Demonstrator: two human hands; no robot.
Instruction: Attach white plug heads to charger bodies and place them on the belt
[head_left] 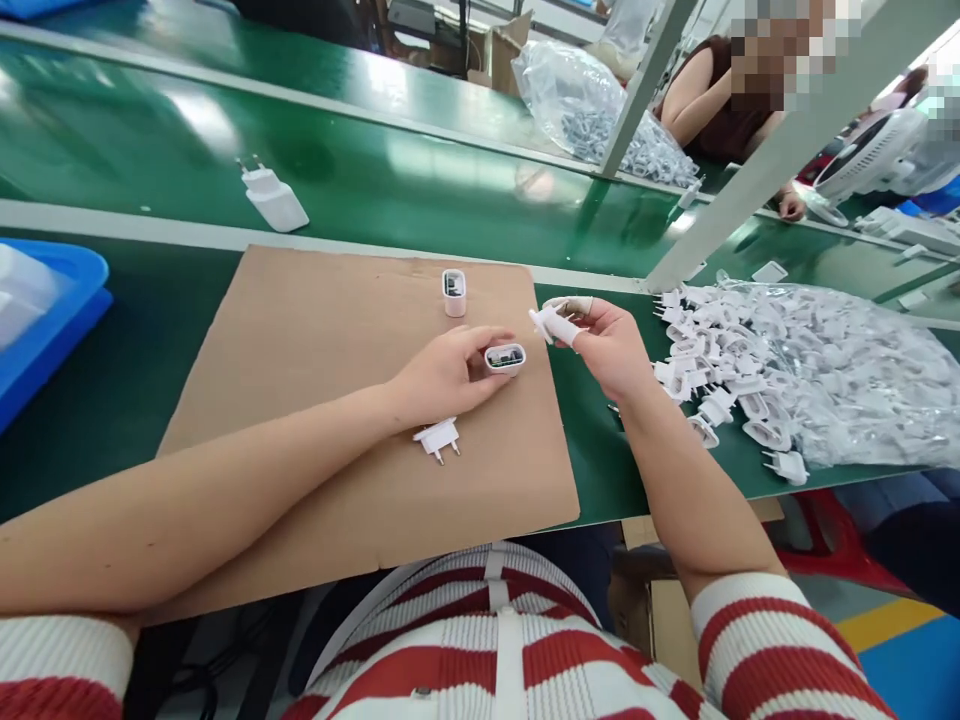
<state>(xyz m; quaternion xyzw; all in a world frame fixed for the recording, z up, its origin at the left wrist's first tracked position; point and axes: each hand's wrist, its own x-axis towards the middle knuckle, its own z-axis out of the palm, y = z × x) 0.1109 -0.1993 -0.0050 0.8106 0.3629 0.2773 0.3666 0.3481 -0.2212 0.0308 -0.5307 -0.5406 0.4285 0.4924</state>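
Left hand (pixel 450 375): Clamped on a shell (pixel 505 373), with thumb on the near side and fingers on the far side. Reached in from the left across the cardboard (pixel 315 330).
Shell: Jutted out to the right of the left grasp, over the right part of the cardboard. Turned its mouth upward, circuit parts showing. Ran, along the mouth's long axis, roughly left to right. Could not be told whether resting or slightly lifted.
Right hand (pixel 611 345): Pinched a cap (pixel 541 322) between thumb and finger, both in white covers (pixel 566 332).
Cap: Sat to the right of the shell and slightly farther from the body, near but not touching. Stayed too hidden by fingers to tell its long axis.
Shell to cap: Seemed the relation to watch, with mouth up on the left, cap off to the right, and one hand on each.
Second shell (pixel 454 295): Stood mouth up beyond the left fingers.
Loose cap (pixel 439 437): Lay just nearer than the left wrist, pins toward the body.
Heap (pixel 705 350): Lay right of the right forearm, beside a clear bag (pixel 877 370).
Charger (pixel 276 203): Lay beyond the cardboard, pins pointing away.
Blue tray (pixel 94 265): Stood far left, holding white pieces.
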